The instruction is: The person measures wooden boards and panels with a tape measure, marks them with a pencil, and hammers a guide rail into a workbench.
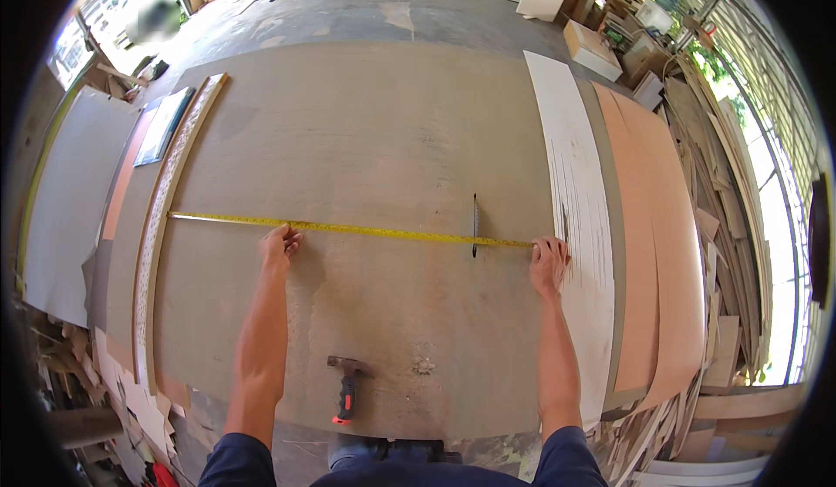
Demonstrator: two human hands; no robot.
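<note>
We pin the yellow tape measure (348,228) flat across the grey board (366,130), left hand (279,248) and right hand (549,263) both pressing it; a hammer (347,389) lies near us, a saw blade (475,223) crossing under the tape.

Daylight is bright and even on the grey board (366,139). Strong glare burns out the openings far right and upper left of it. Shadows are soft. Edges bend strongly; dark rim surrounds everything.

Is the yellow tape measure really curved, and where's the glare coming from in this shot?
Head view: fisheye bends the tape measure stretched between the left hand and right hand; board edges bow too. Daylight blows out the upper-left corner and right-side openings; dark vignette rings the frame.
</note>
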